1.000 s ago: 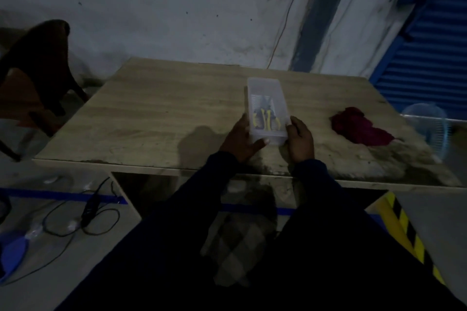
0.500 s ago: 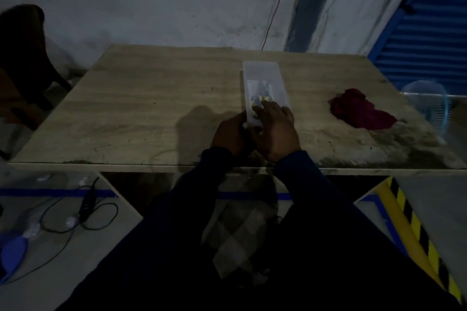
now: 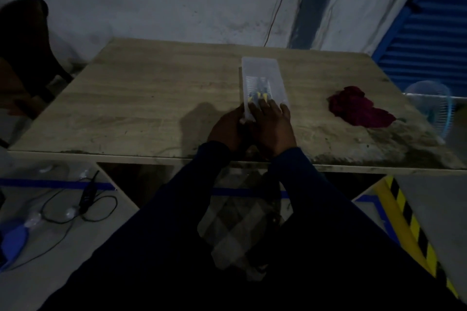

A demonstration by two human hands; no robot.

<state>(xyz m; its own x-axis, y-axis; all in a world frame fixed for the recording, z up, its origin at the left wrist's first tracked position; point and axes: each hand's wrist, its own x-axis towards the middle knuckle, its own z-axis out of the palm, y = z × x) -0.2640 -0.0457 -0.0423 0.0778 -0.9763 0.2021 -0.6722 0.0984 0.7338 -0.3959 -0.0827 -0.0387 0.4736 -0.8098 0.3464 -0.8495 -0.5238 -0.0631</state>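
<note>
One clear box [image 3: 262,76] mid-tabletop [image 3: 151,98], toward the near edge, with yellow-handled tools [image 3: 257,95] inside, count unclear; one red cloth [image 3: 358,108] well apart, by the right edge. Two hands at the box: left hand [image 3: 227,129] gripping its near left corner, right hand [image 3: 274,124] lying over its near end, fingers [image 3: 267,106] fairly straight. Open room left of the box and behind it to the far edge.

**Around the surface**

A crumpled dark red cloth [image 3: 358,107] is seen on the wooden surface [image 3: 151,98], well to the right of the fingers [image 3: 271,106]. Farther right, a pale blue fan [image 3: 429,101] is seen. A dark chair [image 3: 22,58] is placed far left, and a black cable [image 3: 86,197] is coiled on the floor below left.
</note>
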